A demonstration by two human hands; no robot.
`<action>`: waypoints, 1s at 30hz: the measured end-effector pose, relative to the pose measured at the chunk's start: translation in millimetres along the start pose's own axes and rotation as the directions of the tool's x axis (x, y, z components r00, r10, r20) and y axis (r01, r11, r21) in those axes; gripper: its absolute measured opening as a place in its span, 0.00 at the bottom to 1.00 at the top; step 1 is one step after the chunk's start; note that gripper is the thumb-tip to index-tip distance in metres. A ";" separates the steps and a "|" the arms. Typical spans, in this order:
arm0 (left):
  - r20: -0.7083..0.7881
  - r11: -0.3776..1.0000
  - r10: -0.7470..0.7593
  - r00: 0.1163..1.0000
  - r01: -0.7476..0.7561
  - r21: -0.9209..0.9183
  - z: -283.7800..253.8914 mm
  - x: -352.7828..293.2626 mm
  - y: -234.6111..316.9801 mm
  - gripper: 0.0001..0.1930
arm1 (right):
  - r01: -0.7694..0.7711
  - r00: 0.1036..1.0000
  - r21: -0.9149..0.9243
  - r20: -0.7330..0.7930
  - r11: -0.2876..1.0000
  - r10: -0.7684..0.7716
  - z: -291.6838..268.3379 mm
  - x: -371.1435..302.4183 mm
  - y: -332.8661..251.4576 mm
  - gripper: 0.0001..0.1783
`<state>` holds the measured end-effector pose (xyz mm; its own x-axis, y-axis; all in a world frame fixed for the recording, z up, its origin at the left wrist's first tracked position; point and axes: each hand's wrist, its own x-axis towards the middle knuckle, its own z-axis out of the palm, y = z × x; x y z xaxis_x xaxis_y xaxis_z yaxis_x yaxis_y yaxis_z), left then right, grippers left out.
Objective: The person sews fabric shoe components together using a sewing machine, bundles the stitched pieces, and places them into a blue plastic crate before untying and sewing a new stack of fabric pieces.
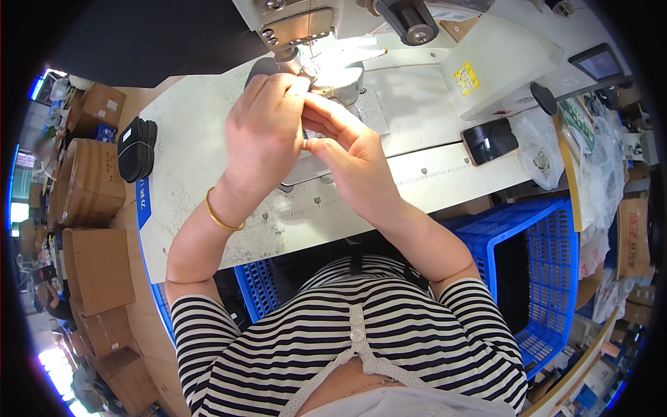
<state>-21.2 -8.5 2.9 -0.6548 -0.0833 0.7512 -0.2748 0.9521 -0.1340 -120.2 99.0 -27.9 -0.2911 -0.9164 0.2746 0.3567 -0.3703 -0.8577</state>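
Note:
My left hand (pixel 266 125), with a gold bangle on the wrist, is raised to the needle area of a sewing machine (pixel 299 28). Its thumb and fingers are pinched together beside the bright machine lamp. Close against it is my right hand (pixel 351 149), fingers curled and fingertips meeting the left ones. Whatever lies between the fingertips is too small or hidden to make out. Just behind the hands stands the machine's rounded metal arm (pixel 340 87), and a dark edge shows past the left knuckles. Glare washes out the needle itself.
On the white table (pixel 208 132) lie a banded stack of black pieces (pixel 137 149) at left and a phone (pixel 490 142) at right, beside a clear plastic bag (pixel 538 156). A blue crate (pixel 570 278) stands below right. Cardboard boxes (pixel 97 181) fill the left.

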 end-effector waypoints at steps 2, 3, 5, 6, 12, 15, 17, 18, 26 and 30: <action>-0.112 0.999 -0.026 0.993 0.021 -0.048 0.3 -0.5 -5.6 0.16 | 0.000 1.000 -0.013 0.004 1.000 0.000 -1.7 -1.7 0.3 0.29; -0.112 0.999 -0.024 0.993 0.019 -0.046 -2.5 -2.5 -10.2 0.16 | -0.030 1.000 0.020 0.003 0.999 0.030 -3.8 -2.4 2.1 0.28; -0.043 0.975 -0.109 0.993 0.099 -0.201 -10.7 -8.5 -17.9 0.17 | -0.058 0.998 0.053 0.005 0.997 0.058 -5.6 -4.2 1.4 0.28; 0.027 0.972 -0.078 0.997 0.082 -0.218 -22.0 -7.3 -13.3 0.18 | -0.058 0.998 0.036 -0.010 0.998 0.058 -6.3 -5.6 0.2 0.27; -0.019 0.991 0.004 1.000 -0.007 -0.131 -18.4 -11.7 14.2 0.22 | -0.110 0.994 -0.089 -0.013 0.990 0.110 -8.2 -11.0 -1.5 0.20; -0.058 0.994 0.013 0.998 -0.019 -0.109 -13.2 -19.5 14.9 0.23 | -0.139 0.990 -0.163 -0.011 0.977 0.139 -11.9 -14.2 -2.6 0.17; -0.092 0.992 -0.005 0.996 -0.007 -0.124 -17.4 -23.0 19.7 0.22 | -0.186 0.982 -0.227 0.003 0.956 0.191 -13.9 -16.6 -4.1 0.16; -0.123 0.991 -0.023 0.992 0.007 -0.133 -20.5 -25.3 21.0 0.21 | -0.166 0.986 -0.211 -0.022 0.963 0.165 -12.0 -19.9 -4.5 0.12; -0.200 0.967 0.162 0.966 -0.195 -0.163 -17.2 -44.1 23.2 0.18 | -0.106 0.994 -0.260 -0.033 0.960 0.101 -14.7 -27.5 -9.8 0.12; -0.166 0.965 0.208 0.964 -0.230 -0.124 -18.0 -42.7 25.2 0.18 | 0.020 1.000 -0.441 -0.013 0.897 -0.029 -18.1 -26.4 -10.4 0.11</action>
<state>12.5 24.3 -21.0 -0.5716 0.1665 0.8035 -0.0274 0.9748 -0.2215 -132.2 129.8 -34.1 -0.3125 -0.9034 0.2936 -0.0776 -0.2838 -0.9557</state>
